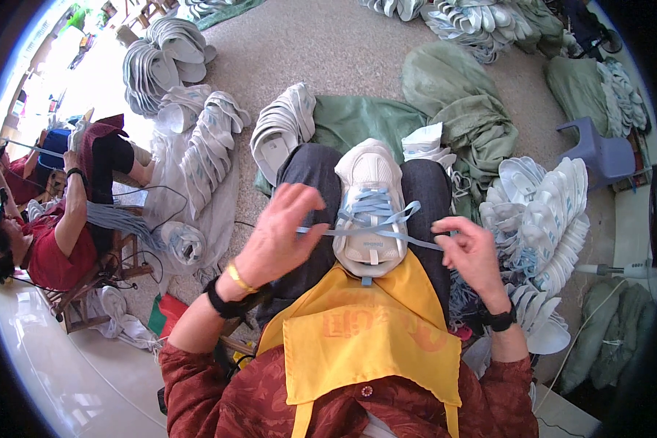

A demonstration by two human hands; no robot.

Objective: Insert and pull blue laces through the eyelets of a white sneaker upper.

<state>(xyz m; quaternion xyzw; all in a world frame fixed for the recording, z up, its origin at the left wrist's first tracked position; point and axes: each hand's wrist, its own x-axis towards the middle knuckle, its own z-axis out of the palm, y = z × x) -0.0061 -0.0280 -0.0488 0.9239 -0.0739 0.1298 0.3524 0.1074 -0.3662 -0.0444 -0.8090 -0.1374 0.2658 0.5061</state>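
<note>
- Dark red, tonally patterned long-sleeved top (204, 390), with a round decorative button (366, 391)
- Yellow bib apron (372, 343) with narrow straps and faded reddish print
- Dark grey trousers (306, 175)
- Left hand (288, 230): bare; gold-coloured bangle (236, 276), black wristband (225, 301)
- Right hand (470, 252): bare; black band (499, 320), possibly a watch

This is a shoe workshop, seemingly a small one. Nested piles of white shoe uppers (153, 73) stand on the speckled floor (292, 44) between 10 and 11 o'clock, with more stacked uppers (562, 219) at 3 o'clock. Large green sacks (445, 77) slump at 1 o'clock. At 9 o'clock a co-worker (62, 233) sits by a hank of bluish laces (120, 217). At the centre, a yellow work apron (372, 328) lies below a laced white shoe (370, 168).
</note>
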